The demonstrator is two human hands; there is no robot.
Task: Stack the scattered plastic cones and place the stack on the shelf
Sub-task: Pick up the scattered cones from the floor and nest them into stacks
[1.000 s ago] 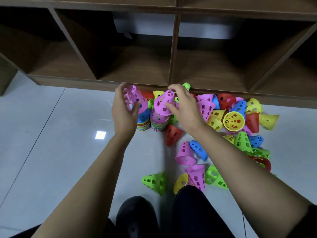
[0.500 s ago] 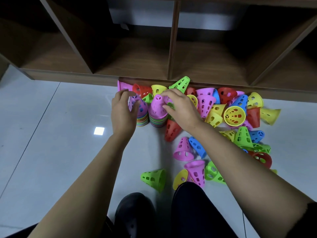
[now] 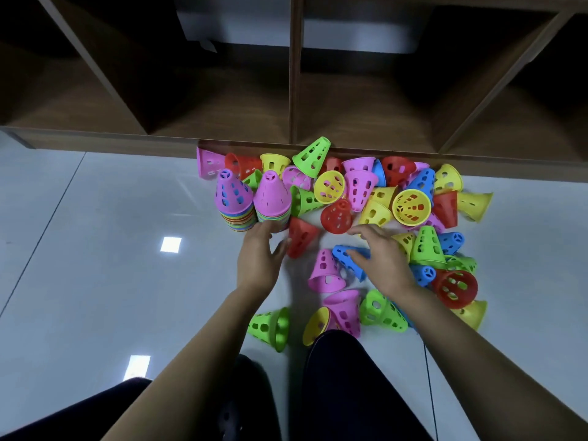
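Stacks: your left stack (image 3: 234, 202) and right stack (image 3: 272, 198), each capped by a pink cone, stand touching on the floor (image 3: 95, 249) left of centre, just below the shelf (image 3: 294, 90).
Loose cones: the scattered cones (image 3: 412, 206) fill the centre and right, along the shelf's front edge.
Left hand: your left hand (image 3: 257, 259) is palm down, fingers (image 3: 264, 233) straight and loosely spread, holding nothing, tips at the right stack's base, thumb by a lying red cone (image 3: 300, 238).
Right hand: your right hand (image 3: 386, 259) hovers palm down, fingers wide, thumb over a blue cone (image 3: 346, 254); contact cannot be told.
Shelf: open wooden compartments across the top; no cones show inside.
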